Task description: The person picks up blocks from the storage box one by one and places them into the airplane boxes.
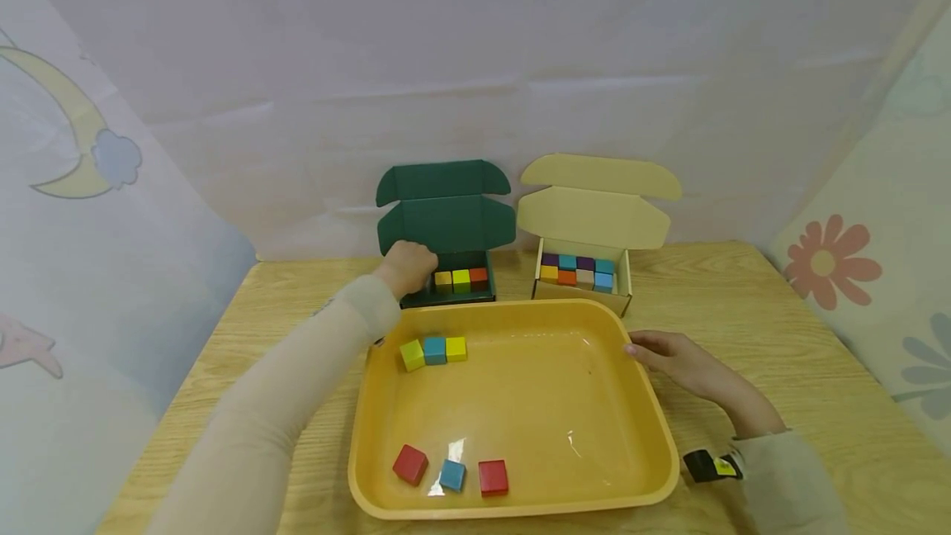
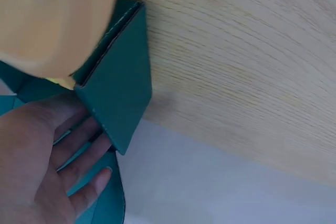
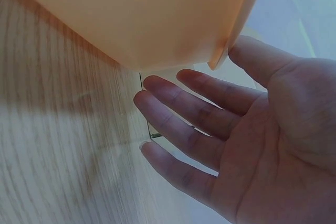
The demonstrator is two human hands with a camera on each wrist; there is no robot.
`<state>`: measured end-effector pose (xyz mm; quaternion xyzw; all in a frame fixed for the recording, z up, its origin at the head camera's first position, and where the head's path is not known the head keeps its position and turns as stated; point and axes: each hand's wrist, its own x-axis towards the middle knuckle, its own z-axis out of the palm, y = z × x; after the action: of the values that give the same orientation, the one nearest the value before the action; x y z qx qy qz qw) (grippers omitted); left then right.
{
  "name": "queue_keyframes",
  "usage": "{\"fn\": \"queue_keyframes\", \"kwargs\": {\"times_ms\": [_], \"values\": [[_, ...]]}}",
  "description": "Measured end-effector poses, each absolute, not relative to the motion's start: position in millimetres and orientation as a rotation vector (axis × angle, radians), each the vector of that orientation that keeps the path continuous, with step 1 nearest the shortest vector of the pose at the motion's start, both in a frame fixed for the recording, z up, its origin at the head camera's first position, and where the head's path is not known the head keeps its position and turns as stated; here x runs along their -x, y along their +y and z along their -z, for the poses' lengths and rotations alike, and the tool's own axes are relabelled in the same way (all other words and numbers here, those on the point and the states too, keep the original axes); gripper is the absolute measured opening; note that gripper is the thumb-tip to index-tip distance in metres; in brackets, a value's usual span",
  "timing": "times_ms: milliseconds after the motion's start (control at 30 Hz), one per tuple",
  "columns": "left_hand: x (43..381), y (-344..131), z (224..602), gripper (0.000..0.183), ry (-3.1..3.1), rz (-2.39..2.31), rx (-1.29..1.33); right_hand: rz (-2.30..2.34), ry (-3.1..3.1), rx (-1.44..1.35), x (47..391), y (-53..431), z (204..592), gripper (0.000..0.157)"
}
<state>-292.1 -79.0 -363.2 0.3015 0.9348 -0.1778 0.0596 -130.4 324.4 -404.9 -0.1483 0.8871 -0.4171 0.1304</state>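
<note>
My left hand (image 1: 407, 268) reaches into the dark green box (image 1: 447, 225) at its left side. In the left wrist view the palm and fingers (image 2: 81, 150) show at the box wall, some fingertips hidden behind it; I cannot tell whether they hold a block. A yellow block (image 1: 461, 281), an orange-yellow block (image 1: 442, 282) and a red block (image 1: 479, 278) sit in this box. My right hand (image 1: 679, 362) is at the right rim of the yellow tray (image 1: 661, 436). Its thumb meets the rim; the other fingers (image 3: 184, 129) extend loosely below, outside the tray.
A cream box (image 1: 598, 217) with several coloured blocks stands open right of the green one. Inside the tray, a blue block (image 1: 434, 350) lies between two yellow ones at the back left; a smaller blue block (image 1: 452, 475) and two red blocks (image 1: 494, 477) lie near the front.
</note>
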Motion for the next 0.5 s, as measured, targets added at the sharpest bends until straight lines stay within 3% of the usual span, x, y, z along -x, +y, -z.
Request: {"fn": "queue_keyframes", "kwargs": {"times_ms": [500], "values": [[285,-75,345,0.020,2.901,0.239,-0.995,1.199,2.573,0.413,131,324,405,0.051]]}}
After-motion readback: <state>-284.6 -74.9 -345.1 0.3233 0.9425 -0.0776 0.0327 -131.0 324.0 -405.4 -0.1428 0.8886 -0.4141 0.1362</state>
